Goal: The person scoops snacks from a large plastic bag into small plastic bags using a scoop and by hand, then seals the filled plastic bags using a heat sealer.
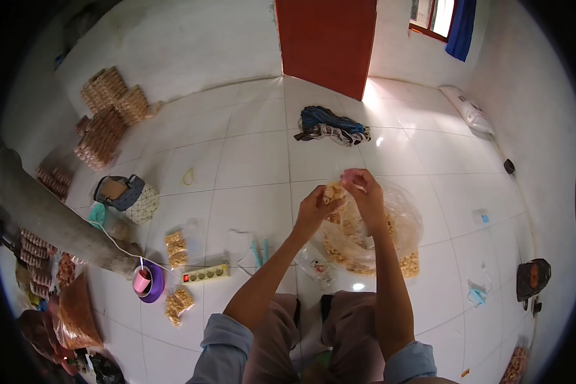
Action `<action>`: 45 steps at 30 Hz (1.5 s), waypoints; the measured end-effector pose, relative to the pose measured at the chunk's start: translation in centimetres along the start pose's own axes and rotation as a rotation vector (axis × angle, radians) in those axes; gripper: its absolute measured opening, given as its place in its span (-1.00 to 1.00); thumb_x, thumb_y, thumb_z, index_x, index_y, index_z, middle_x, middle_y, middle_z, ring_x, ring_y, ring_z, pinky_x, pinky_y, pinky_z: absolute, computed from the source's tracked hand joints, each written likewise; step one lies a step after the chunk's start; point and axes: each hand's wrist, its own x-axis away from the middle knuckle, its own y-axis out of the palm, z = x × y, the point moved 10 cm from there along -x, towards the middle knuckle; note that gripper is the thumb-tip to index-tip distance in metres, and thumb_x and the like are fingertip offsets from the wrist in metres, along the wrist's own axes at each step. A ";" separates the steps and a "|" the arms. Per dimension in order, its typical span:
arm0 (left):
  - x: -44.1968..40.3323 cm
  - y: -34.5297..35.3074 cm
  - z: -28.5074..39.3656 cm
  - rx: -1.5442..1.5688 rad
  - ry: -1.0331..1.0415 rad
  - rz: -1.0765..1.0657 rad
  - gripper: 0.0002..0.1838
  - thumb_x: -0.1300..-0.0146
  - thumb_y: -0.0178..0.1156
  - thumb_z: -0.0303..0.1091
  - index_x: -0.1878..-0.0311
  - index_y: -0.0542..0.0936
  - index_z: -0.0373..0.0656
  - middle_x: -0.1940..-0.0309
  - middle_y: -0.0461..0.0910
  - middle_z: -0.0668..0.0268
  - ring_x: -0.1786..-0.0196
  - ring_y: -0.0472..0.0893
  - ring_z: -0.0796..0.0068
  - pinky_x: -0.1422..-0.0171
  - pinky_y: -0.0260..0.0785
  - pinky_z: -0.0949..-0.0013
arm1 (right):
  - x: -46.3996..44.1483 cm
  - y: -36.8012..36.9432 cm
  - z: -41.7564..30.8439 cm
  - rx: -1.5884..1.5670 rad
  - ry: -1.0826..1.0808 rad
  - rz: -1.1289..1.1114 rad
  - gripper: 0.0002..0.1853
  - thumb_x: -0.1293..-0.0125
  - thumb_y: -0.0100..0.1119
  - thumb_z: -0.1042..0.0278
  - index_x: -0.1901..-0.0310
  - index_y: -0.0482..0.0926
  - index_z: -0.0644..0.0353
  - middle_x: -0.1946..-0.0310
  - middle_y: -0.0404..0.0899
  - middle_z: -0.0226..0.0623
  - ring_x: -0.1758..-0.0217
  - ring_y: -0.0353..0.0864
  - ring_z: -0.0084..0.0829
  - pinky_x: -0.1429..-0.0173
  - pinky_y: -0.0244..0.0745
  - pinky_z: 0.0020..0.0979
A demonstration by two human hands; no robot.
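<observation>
My left hand (315,208) is wrapped round the side of a small clear plastic bag of yellowish snacks (332,192), held up in front of me. Close by on the right, my right hand (363,191) has its fingers pinched together at the top of this small bag. Beneath both hands lies a large clear plastic bag (401,216), spread wide on the floor, with many more of the same snacks inside. A flat clear packet with printing (316,265) rests just left of the large bag.
Filled snack bags (176,249) lie left, near a power strip (206,274) and a purple bowl (152,288). Blue tool-like sticks (260,253) lie between. A pillar (64,211) rises at left. Ahead is a dark cloth bundle (331,125); stacked packs (102,134) stand against the wall.
</observation>
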 end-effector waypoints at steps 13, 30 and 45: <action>-4.4 7.0 -4.8 -0.202 0.035 -0.136 -0.55 -0.02 0.33 -0.13 0.14 0.40 -0.17 0.47 0.31 0.52 0.43 0.25 0.74 0.34 0.19 0.59 | -0.3 -7.9 7.6 0.214 0.147 -0.013 -0.67 -0.10 0.20 0.49 0.06 0.42 0.20 0.32 0.53 -0.29 0.21 0.53 -0.49 0.14 0.45 -0.47; -5.2 9.0 -27.9 -0.447 0.040 -0.195 -0.54 -0.08 0.26 -0.24 0.04 0.31 -0.21 0.37 0.50 0.27 0.39 0.47 0.48 0.27 0.35 0.45 | 11.1 -18.8 29.3 1.346 -0.011 -0.665 -0.54 -0.21 -0.08 -0.17 0.20 0.60 0.05 0.28 0.57 -0.40 -0.18 0.32 -0.34 -0.40 -0.28 0.07; -3.0 9.2 -25.9 -0.440 0.051 -0.278 -0.58 -0.02 0.25 -0.38 0.05 0.33 -0.16 0.29 0.46 0.25 0.27 0.48 0.45 0.18 0.34 0.44 | 8.9 -14.9 30.9 1.176 0.172 -0.166 -0.39 0.08 0.34 0.25 -0.03 0.34 0.27 0.20 0.47 -0.16 0.03 0.39 -0.15 -0.12 0.26 -0.22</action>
